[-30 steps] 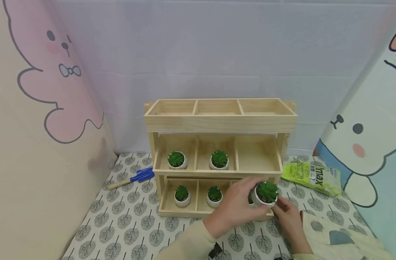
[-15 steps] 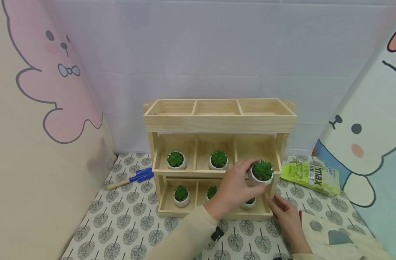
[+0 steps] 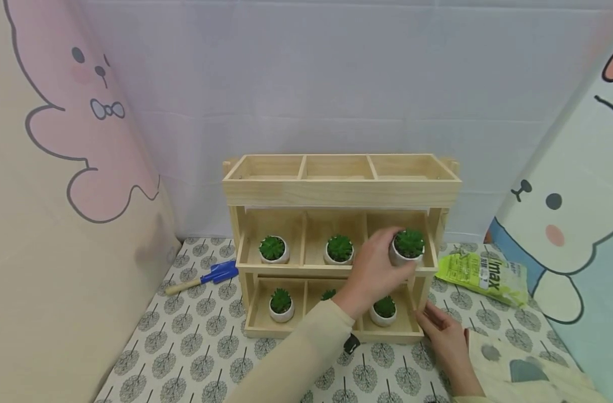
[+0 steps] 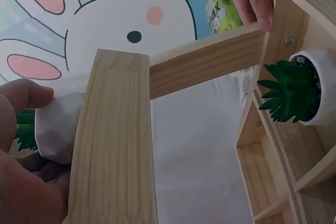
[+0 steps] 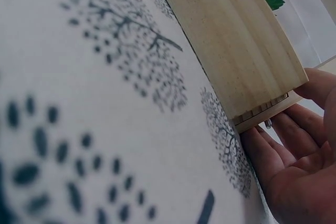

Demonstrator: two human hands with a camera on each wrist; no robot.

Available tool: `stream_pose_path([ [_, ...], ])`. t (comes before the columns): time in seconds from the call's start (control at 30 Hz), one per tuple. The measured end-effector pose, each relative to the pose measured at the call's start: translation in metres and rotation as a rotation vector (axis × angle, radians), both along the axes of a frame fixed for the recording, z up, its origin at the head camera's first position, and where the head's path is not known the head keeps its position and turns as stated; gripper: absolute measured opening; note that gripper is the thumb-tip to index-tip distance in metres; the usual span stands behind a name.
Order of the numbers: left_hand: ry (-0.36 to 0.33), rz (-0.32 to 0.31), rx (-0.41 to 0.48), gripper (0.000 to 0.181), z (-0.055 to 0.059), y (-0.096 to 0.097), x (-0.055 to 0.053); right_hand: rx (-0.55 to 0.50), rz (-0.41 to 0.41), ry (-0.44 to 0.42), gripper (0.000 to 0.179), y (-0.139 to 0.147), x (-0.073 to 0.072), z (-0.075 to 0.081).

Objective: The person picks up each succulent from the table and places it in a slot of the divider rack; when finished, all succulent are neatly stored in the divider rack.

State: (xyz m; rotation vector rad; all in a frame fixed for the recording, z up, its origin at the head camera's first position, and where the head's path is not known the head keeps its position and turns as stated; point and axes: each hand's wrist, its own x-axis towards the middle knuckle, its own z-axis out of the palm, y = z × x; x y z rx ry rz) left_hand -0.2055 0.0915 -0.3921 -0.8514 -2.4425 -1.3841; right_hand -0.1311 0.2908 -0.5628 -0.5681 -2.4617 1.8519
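Note:
My left hand (image 3: 377, 271) grips a small potted succulent (image 3: 409, 244) in a white pot, thumb and fingers around its sides. The plant is at the right compartment of the middle tier of a wooden plant shelf (image 3: 336, 193); whether the pot touches the tier's floor is hidden. In the left wrist view the white pot (image 4: 58, 127) is partly behind a wooden board. My right hand (image 3: 444, 341) holds the right end of the bottom tier. The right wrist view shows the thumb at the board's upper edge and the other fingers (image 5: 296, 132) along the end.
Two potted succulents (image 3: 339, 249) stand in the middle tier's left and centre compartments. The bottom tier bears three more, the centre one mostly behind the left hand. A blue trowel (image 3: 221, 272) lies left; a green bag (image 3: 482, 275) and pale cloth (image 3: 518, 364) lie right.
My left hand has raised the potted succulent from in front of the bottom tier to the middle tier's right compartment. The right hand has stayed at the bottom tier's right end.

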Motion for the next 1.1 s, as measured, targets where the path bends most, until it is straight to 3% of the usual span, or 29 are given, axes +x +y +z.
stream_pose_path([
  [0.37,-0.076,0.065,-0.138,0.060,0.004,0.013,-0.011,0.014,0.005,-0.010,0.070,0.001,-0.002,0.000],
  [0.63,-0.050,0.125,-0.287,0.061,0.005,0.023,-0.011,0.027,0.018,-0.009,0.073,0.002,-0.001,-0.001],
  [0.87,-0.033,0.134,-0.314,0.061,0.004,0.027,-0.014,0.036,0.015,-0.012,0.073,0.003,0.000,-0.003],
  [1.1,-0.090,0.127,-0.331,0.064,0.005,0.027,-0.015,0.049,0.021,-0.024,0.073,0.003,0.001,-0.002],
])
